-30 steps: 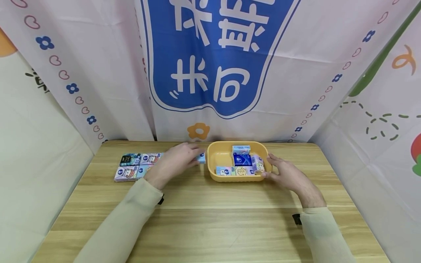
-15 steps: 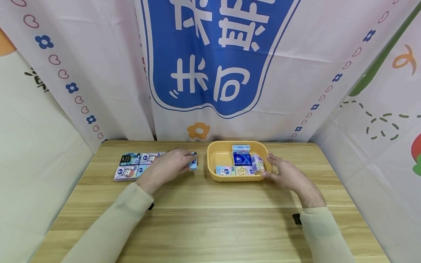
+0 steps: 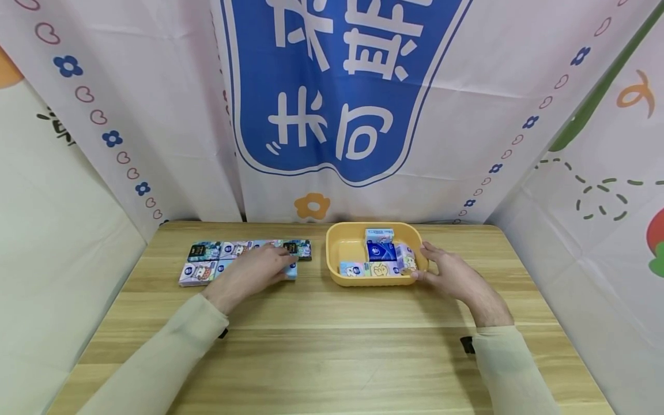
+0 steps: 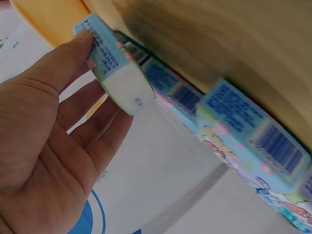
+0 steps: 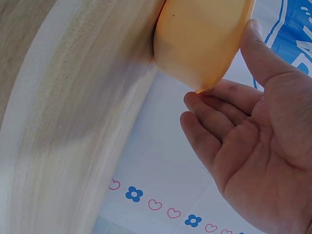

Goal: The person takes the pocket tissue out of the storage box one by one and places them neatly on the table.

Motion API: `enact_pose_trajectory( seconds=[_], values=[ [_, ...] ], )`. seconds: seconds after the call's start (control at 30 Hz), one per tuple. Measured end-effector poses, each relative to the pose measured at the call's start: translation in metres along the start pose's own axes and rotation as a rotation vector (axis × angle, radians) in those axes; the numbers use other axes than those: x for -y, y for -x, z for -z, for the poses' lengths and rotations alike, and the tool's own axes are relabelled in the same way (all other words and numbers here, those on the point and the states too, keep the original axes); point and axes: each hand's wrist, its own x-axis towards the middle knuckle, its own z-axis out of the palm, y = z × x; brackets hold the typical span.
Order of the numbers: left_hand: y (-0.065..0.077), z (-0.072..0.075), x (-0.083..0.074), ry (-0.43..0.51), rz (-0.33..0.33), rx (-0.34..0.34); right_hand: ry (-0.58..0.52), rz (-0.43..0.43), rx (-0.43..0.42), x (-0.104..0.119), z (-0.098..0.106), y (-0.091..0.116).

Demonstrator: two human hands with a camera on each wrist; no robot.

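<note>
My left hand (image 3: pixel 252 271) pinches a light blue tissue pack (image 4: pixel 109 58) between thumb and fingers, at the right end of a double row of tissue packs on the table. A dark tissue pack (image 3: pixel 299 249) lies just behind the held one. White cartoon tissue packs (image 3: pixel 198 272) show at the row's left end; the hand hides part of the middle. My right hand (image 3: pixel 456 279) holds the right end of a yellow basket (image 3: pixel 342 249), with thumb and fingertips at its rim. Inside the basket are several tissue packs, among them a dark blue one (image 3: pixel 381 252).
The wooden table (image 3: pixel 332 357) backs onto a white printed cloth (image 3: pixel 171 115) with a large blue sign. Similar cloth hangs at both sides. Bare basket floor shows at its left end.
My left hand has moved left and nearer to me with the light blue pack, away from beside the basket. The dark pack at the row's end has come into view. The right hand stays put.
</note>
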Motion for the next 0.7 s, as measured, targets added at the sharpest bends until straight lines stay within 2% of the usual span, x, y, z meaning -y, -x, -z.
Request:
enact_pose_trajectory(
  seconds=[0.3, 0.7],
  values=[
    [0.009, -0.005, 0.004, 0.012, 0.003, 0.013, 0.003, 0.001, 0.001, 0.001, 0.001, 0.0],
    [0.02, -0.01, 0.009, -0.01, -0.019, -0.049, 0.0, 0.007, 0.001, 0.001, 0.0, 0.0]
  ],
)
